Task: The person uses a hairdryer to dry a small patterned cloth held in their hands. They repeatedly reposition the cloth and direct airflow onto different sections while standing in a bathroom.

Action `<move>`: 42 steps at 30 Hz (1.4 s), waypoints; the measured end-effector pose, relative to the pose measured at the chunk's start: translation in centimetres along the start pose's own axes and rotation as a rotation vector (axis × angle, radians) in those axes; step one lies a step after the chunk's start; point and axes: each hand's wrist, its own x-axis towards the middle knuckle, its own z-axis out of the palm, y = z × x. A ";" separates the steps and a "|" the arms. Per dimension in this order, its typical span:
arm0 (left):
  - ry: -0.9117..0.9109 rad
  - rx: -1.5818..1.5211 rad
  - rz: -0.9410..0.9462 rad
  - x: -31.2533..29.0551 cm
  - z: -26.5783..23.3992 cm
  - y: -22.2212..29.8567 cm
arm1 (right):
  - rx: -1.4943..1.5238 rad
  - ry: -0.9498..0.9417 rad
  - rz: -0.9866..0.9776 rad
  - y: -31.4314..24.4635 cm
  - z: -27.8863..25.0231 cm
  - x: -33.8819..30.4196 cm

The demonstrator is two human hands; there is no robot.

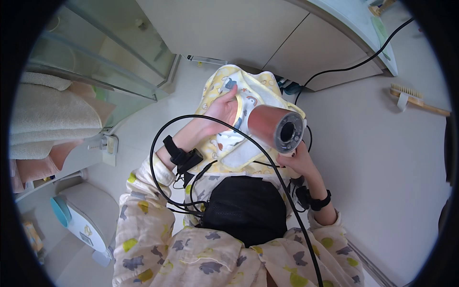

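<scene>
A rose-brown hair dryer (267, 125) with a grey, round end hangs over the cloth, and my right hand (299, 160) is closed around its handle. Below it, a yellow and white cloth (210, 152) with animal prints and yellow edging spreads across my lap. At the cloth's upper left part, my left hand (224, 111) holds it, the thumb pointing up on the near side and the other fingers partly hidden by a yellow-edged fold. The dryer's wide end faces up toward me; its outlet side is hidden.
A black cable (191, 116) loops in front of my left forearm. Another dark cord (363, 61) runs to the counter (356, 28). A wooden brush (416, 98) is at the right. Towels (52, 115) hang left, above a toilet or bin-like white object (88, 205). Cabinet doors (229, 28) stand ahead.
</scene>
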 end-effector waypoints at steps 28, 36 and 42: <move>0.637 0.693 0.107 -2.4 -1.9 0.3 | 0.088 0.000 -0.008 0.6 1.0 1.8; 0.904 1.865 0.665 -4.7 -2.0 -2.4 | 0.103 -0.086 -0.010 0.3 1.3 2.3; 0.683 2.443 0.566 -6.0 0.0 -5.4 | 0.154 -0.103 0.026 0.0 1.6 2.4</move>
